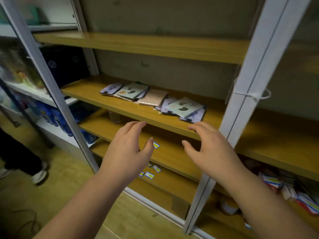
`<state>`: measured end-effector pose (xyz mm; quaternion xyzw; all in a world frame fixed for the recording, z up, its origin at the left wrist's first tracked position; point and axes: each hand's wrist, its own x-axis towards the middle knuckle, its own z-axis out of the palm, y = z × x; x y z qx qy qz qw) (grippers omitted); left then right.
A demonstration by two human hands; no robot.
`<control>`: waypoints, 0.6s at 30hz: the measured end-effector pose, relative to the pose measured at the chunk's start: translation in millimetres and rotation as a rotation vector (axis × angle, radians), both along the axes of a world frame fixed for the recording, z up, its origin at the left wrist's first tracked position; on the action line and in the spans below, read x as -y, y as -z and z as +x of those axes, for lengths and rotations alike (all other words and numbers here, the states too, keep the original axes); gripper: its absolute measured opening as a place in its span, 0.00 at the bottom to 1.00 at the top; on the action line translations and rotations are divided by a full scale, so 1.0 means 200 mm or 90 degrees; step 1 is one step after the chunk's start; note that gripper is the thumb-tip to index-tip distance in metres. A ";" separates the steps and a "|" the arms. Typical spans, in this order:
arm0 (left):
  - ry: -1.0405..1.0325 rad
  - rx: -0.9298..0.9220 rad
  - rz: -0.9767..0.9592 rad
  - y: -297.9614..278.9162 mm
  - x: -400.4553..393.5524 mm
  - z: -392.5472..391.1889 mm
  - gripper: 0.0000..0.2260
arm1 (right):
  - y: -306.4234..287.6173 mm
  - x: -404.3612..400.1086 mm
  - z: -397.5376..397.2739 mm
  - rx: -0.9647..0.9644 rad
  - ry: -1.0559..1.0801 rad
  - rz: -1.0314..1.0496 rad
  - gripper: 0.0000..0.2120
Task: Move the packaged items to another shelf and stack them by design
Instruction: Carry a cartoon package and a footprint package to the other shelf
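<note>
Packaged items [153, 99]: flat glossy packets, loosely overlapping in a messy row on the middle wooden shelf [96, 94]
Left hand [127, 149]: fingers spread and curled, holding nothing, just in front of the shelf edge
Right hand [210, 150]: same deal, empty and spread
Around: white metal uprights [248, 94] on both sides, one with a white tie [259, 95]; small labels [156, 145] on the lower boards
Shelf above [138, 44]: bare wood-grain board

A wooden, yellow-brown shelf board [96, 94] in a white metal rack carries a loose row of flat plastic-wrapped packets [151, 99]. Relative to the tan plain packet [152, 99], pale printed ones overlap to its left [128, 91] and right [184, 107].
</note>
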<state>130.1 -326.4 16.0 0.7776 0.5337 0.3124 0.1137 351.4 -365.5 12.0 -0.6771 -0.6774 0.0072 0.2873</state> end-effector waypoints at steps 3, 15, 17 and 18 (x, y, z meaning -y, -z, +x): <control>0.000 0.002 -0.003 0.03 -0.16 -0.04 0.25 | 0.04 -0.17 -0.06 -0.007 -0.004 -0.006 0.24; -0.018 -0.057 0.025 0.03 -0.88 -0.20 0.25 | 0.00 -0.98 -0.25 -0.056 -0.060 0.006 0.20; -0.009 -0.063 0.013 0.04 -0.97 -0.21 0.25 | 0.01 -1.08 -0.29 -0.059 -0.054 -0.008 0.21; -0.009 -0.062 0.006 0.05 -1.01 -0.23 0.26 | 0.01 -1.12 -0.31 -0.059 -0.054 -0.012 0.21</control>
